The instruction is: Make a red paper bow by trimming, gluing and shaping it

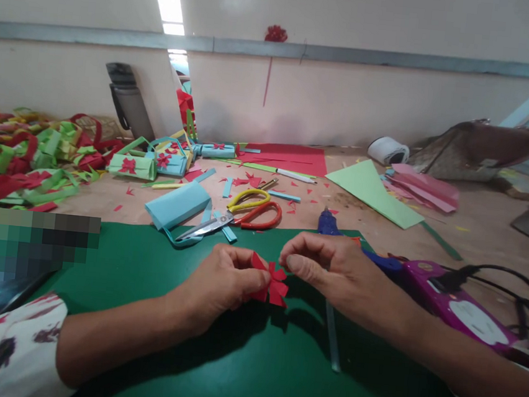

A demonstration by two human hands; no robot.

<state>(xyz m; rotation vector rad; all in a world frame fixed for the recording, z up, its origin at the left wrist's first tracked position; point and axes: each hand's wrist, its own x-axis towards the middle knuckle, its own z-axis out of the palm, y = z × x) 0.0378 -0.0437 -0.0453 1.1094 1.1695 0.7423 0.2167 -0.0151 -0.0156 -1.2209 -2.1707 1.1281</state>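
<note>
Pinching is the mode of hold observed: the left hand (223, 282) has its fingertips closed on the left side of a small red cut-paper flower (273, 285), while the right hand (327, 270) hovers at its right edge with thumb and forefinger drawn together, touching or just short of a petal; which of the two cannot be told. The flower sits just above a dark green sheet of card (212, 356) at near centre. Judged from its thin, slit petals, the piece is very light, limp and easily creased or torn, so hold is best taken at the gathered centre, not at the petal tips. Beyond the green card, on the bare table, lie scissors with yellow and red handles (239, 215), just left of them a folded light blue paper box (177, 206), and to the right a blue glue gun (330, 222). A heap of red and green paper strips (25, 157) occupies the far left.
</note>
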